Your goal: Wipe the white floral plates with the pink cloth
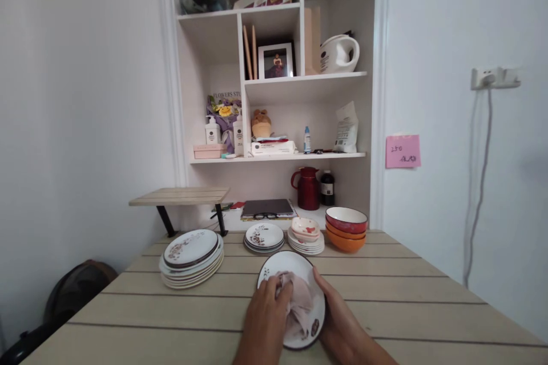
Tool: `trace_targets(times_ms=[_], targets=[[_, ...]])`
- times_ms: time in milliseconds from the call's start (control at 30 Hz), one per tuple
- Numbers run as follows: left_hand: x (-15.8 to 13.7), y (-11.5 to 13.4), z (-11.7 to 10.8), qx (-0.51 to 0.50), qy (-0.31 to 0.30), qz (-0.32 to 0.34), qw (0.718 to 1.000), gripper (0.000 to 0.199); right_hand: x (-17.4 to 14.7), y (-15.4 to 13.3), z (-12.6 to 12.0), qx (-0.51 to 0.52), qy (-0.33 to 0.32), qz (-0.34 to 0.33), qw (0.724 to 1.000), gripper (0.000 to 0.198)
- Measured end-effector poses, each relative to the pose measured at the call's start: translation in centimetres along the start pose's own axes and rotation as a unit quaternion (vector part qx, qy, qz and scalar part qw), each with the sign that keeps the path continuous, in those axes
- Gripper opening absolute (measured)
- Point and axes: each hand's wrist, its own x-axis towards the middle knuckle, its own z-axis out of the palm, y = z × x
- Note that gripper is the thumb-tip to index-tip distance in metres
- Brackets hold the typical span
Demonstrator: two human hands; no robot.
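Note:
A white plate (314,291) with a dark rim and small printed decorations is tilted up over the front of the table. My right hand (340,319) grips its right edge, thumb along the rim and the other fingers partly hidden behind. Against the plate's face, my left hand (268,311) presses a crumpled pale pink cloth (299,299), its fingers curled into the fabric. Just beyond the held plate stands a short stack of small dark-rimmed plates (264,235).
On the left is a stack of large plates (192,251) below a small raised shelf (180,196). Small heart-patterned dishes (305,228) sit on saucers (306,246), beside stacked red and orange bowls (346,229). Behind them are glasses (265,216), a dark laptop-like slab (268,207) and a red jug (308,189).

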Motion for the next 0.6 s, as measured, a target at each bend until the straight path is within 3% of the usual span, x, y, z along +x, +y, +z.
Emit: trace_targets(times_ms=[167, 367, 600], targets=[[0.4, -0.8, 0.1, -0.021, 0.040, -0.033, 0.998, 0.066, -0.1, 0.6, 0.4, -0.030, -0.018, 0.001, 0.999, 0.058], [0.6, -2.4, -0.4, -0.021, 0.047, -0.126, 0.991, 0.061, 0.2, 0.3, 0.0, -0.007, 0.024, 0.002, 1.000, 0.059], [0.0, -1.3, -0.5, -0.065, 0.010, -0.043, 0.997, 0.067, 0.3, -0.8, -0.8, 0.032, 0.074, 0.007, 0.997, 0.057]])
